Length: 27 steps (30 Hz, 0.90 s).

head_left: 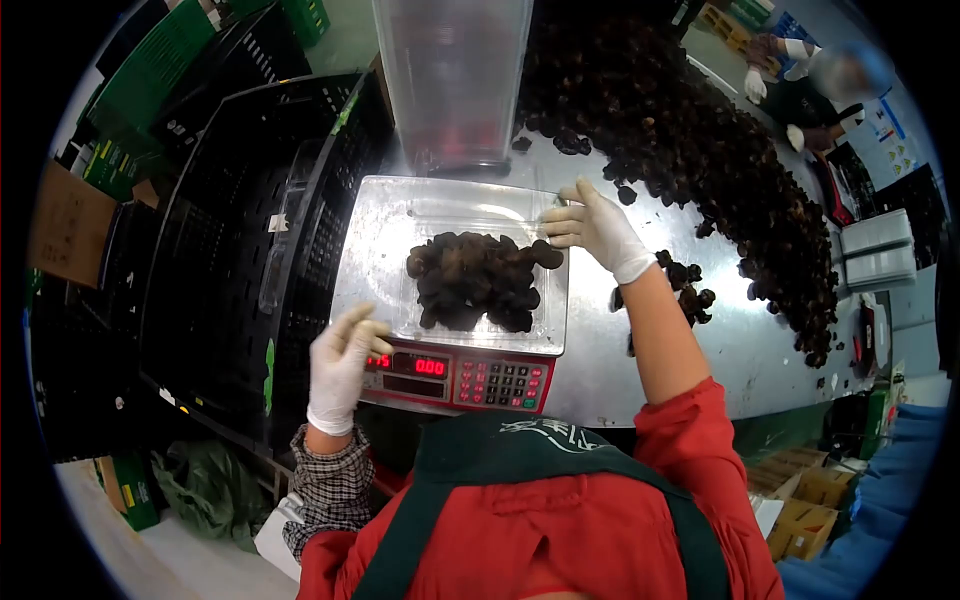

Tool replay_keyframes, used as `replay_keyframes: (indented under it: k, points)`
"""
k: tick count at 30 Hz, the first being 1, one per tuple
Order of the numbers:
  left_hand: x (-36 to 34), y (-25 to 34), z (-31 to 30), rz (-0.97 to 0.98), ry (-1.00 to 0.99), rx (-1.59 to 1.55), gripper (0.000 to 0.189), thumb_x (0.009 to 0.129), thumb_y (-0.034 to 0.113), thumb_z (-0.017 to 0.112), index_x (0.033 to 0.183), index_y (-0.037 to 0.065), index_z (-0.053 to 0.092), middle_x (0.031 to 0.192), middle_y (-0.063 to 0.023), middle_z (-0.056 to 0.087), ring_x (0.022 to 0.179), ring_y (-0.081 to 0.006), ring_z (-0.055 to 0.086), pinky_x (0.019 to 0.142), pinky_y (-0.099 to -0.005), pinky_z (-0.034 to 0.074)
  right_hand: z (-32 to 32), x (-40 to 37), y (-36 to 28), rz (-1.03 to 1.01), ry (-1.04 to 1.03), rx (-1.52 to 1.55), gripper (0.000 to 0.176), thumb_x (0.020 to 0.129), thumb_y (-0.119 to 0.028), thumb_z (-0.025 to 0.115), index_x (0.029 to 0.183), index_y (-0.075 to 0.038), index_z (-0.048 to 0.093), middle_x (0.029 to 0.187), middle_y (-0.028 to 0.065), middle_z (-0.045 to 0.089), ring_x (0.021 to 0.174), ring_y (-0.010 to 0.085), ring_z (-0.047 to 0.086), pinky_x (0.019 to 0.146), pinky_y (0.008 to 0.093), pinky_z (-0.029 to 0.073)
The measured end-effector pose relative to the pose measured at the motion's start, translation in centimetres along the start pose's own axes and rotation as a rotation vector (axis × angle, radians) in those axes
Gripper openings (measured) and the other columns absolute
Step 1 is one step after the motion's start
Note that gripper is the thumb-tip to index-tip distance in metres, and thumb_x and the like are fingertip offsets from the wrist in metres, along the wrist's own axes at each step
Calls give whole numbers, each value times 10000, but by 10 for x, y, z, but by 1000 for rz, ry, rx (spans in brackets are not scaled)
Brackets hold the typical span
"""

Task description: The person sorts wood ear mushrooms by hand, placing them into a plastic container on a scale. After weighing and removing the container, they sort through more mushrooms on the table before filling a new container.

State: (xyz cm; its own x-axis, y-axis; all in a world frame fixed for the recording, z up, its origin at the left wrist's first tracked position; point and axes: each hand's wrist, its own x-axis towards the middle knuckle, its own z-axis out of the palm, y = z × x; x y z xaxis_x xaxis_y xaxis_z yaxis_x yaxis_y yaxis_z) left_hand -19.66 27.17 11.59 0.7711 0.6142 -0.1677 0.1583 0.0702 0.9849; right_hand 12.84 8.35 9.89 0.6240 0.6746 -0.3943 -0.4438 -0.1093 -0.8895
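A clear plastic tray (400, 310) filled with dark, mushroom-like pieces (475, 280) rests on the metal plate of a red scale (350, 240). The scale's red digits are lit. My left hand (342, 362), in a white glove, is at the plate's front left corner, fingers apart and holding nothing. At the tray's right side is my right hand (597, 232), also gloved, its fingers spread and empty. Whether its fingertips touch the tray is unclear.
Behind the scale stands a tall stack of clear trays (450, 80). A large dark heap (660, 110) covers the metal table (590, 380) at the back and right. A black crate (215, 260) is at the left. Another person (825, 95) works at the upper right.
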Motion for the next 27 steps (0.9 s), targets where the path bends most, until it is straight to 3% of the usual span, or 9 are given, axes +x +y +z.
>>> replay_keyframes:
  k: [3,4,7,9,12,15,19,20,27]
  points:
    - [-2,-2,14,-33,-38,13,417,962,198,569,1262,-85,505,946,-128,672,763,-116,635,726,-221,503,15,1,-5,-162,112,-260,695,960,-523,450,1317,73,419,1081,200,625,917,241,650,736,321,545]
    - [-3,-2,14,-30,-29,-10,417,962,198,569,1260,-87,505,946,-126,672,764,-114,633,728,-221,501,16,-7,-3,-332,229,-466,579,957,-458,492,1226,54,522,1025,153,648,890,191,642,713,291,534]
    - [-3,-5,9,-25,6,-41,406,969,202,555,1251,-87,511,940,-120,669,766,-115,632,726,-222,502,8,-44,-15,-286,49,-807,406,938,-343,552,1107,22,611,965,93,659,843,143,613,711,266,513]
    - [-2,-9,7,-23,14,3,385,983,208,527,1242,-77,524,930,-114,663,767,-124,636,717,-230,507,28,-66,-9,-261,17,-708,200,878,-141,635,1017,2,635,895,54,650,765,127,578,719,269,497]
    - [0,-6,10,-15,11,-38,400,965,192,562,1245,-88,514,944,-111,667,774,-114,629,734,-222,503,42,-70,5,-564,56,-1063,162,851,-71,651,993,4,632,848,60,625,751,124,574,707,269,489]
    - [-2,0,6,5,44,-41,404,954,176,581,1249,-91,510,952,-107,669,779,-110,626,739,-222,503,54,-83,-12,-505,64,-752,162,845,-63,655,993,0,635,840,59,614,738,126,574,697,260,484]
    - [-8,-2,-2,-9,82,-22,388,958,164,572,1250,-84,513,955,-103,668,785,-110,627,738,-230,509,60,-82,-13,-517,-138,-886,185,845,-60,660,1026,-25,650,917,52,597,775,117,571,719,253,480]
    - [-10,-1,-4,16,84,-22,371,961,159,564,1247,-74,522,960,-100,670,785,-110,628,735,-233,512,54,-78,-5,-700,-121,-989,209,851,-70,657,1056,-32,652,960,49,591,790,112,564,729,245,475]
    - [-23,0,-35,129,193,69,348,997,182,492,1252,-52,528,976,-79,665,790,-103,619,737,-227,488,-3,-60,-48,-518,145,-522,262,934,-217,604,1078,-3,649,908,21,647,759,81,578,690,214,480]
